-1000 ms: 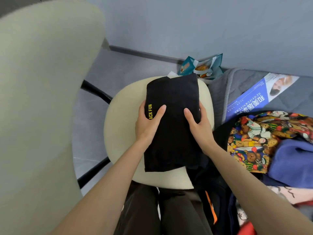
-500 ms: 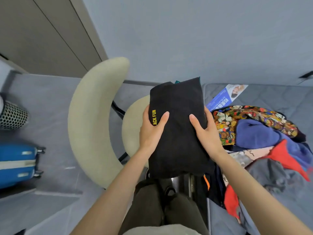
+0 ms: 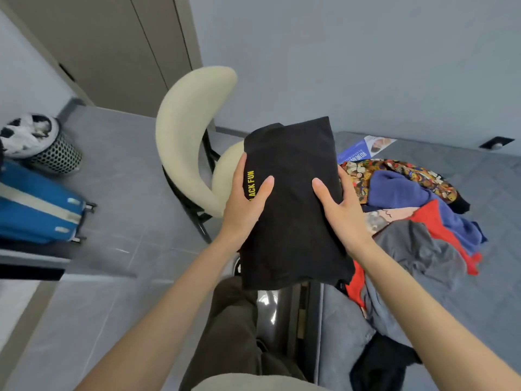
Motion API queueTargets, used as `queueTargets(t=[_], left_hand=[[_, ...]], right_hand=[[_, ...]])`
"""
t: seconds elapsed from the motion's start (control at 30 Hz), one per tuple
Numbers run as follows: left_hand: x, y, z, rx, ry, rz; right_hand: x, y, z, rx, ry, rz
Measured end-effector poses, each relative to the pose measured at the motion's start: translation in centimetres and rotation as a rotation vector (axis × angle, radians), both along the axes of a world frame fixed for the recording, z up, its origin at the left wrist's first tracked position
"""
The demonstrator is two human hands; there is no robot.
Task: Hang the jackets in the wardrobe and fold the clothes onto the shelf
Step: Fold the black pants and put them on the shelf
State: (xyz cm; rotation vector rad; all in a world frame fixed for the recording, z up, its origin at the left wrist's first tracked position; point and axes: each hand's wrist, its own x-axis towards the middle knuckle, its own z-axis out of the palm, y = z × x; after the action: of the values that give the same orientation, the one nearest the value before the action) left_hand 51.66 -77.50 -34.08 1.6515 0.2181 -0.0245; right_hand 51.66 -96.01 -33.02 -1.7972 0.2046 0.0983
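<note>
A folded black garment (image 3: pixel 293 198) with yellow lettering on its left edge is held up in the air in front of me. My left hand (image 3: pixel 245 204) grips its left side, thumb on top and fingers underneath. My right hand (image 3: pixel 338 207) grips its right side the same way. Behind it stands a cream chair (image 3: pixel 186 131) with its seat mostly hidden by the garment. A pile of unfolded clothes (image 3: pixel 417 210) in blue, red, grey and a patterned print lies on the grey bed to the right.
Beige wardrobe doors (image 3: pixel 118 52) stand at the back left. A blue suitcase (image 3: pixel 36 204) lies on the floor at left beside a mesh bin (image 3: pixel 48 142). A blue leaflet (image 3: pixel 358 150) lies on the bed (image 3: pixel 479 292). A black garment (image 3: pixel 383 365) sits at the bed's near edge.
Both hands have lifted the folded black garment off the chair seat. The view has risen and pulled back, bringing the wardrobe doors, suitcase and bin into sight.
</note>
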Motion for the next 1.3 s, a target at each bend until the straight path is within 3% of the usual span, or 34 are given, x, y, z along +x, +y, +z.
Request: queueTargets(t=[0.37, 0.93, 1.3], left_hand=[[-19.2, 8.0, 6.0, -0.016, 0.005, 0.39], [-52.5, 29.5, 17.4, 0.069, -0.105, 0.951], [-61.6, 43.2, 31.9, 0.225, -0.26, 1.11]], right_hand=[[-13.2, 9.1, 5.4, 0.037, -0.018, 0.335], [-37.5, 36.7, 15.8, 0.204, -0.035, 0.977], [-44.7, 52.7, 30.6, 0.322, -0.169, 1.132]])
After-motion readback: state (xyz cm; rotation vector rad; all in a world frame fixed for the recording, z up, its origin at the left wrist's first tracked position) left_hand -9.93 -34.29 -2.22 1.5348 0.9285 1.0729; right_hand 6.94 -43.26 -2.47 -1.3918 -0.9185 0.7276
